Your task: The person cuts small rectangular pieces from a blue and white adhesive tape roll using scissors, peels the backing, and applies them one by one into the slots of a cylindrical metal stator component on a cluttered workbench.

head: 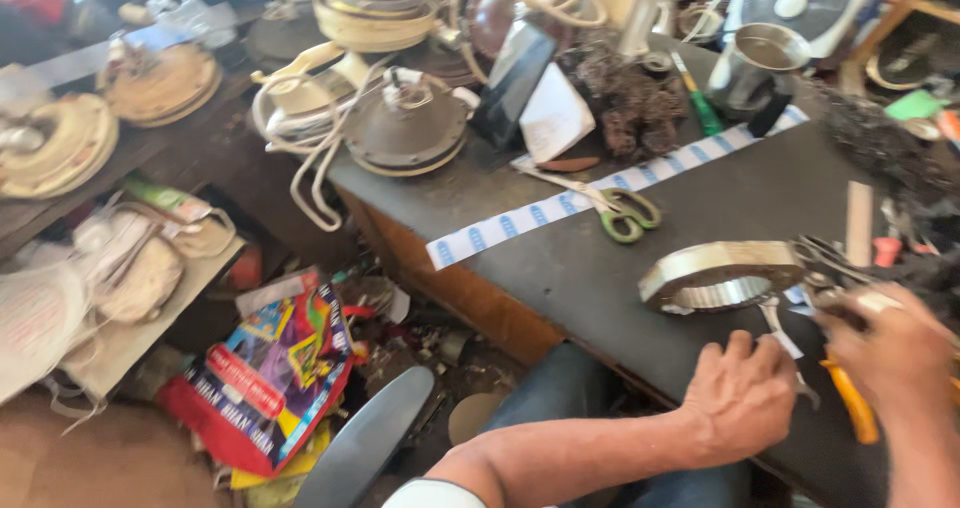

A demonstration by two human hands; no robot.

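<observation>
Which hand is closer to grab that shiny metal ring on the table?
Probably the left hand. It looks empty and rests on the table just below the metal ring. The right hand already seems busy with orange-handled pliers, off to the ring's side.

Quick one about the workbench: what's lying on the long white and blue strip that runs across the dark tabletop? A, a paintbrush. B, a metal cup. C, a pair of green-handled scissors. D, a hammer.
C: the green-handled scissors lie across the white and blue strip on the dark tabletop, while the metal cup stands farther back, off the strip.
</observation>
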